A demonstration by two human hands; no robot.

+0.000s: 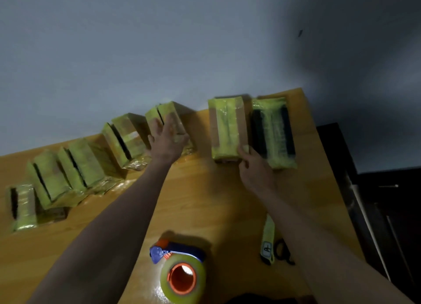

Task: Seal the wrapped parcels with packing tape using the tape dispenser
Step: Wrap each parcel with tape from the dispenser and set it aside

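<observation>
Parcels line the far edge of our wooden table. Our right hand pinches the near end of a yellow-green taped parcel, long axis running away from us; our left hand rests flat, fingers straight, on a leaning yellow-wrapped parcel. Behind both wrists, near our body, lies the blue-and-orange tape dispenser with its clear roll, ungripped.

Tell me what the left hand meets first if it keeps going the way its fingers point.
The left hand already reaches the leaning parcel at the table's far edge; that parcel comes first, though contact is hard to judge.

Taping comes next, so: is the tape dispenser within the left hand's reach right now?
Probably yes. The left hand rests open on a parcel; bare table lies between it and the tape dispenser.
</observation>
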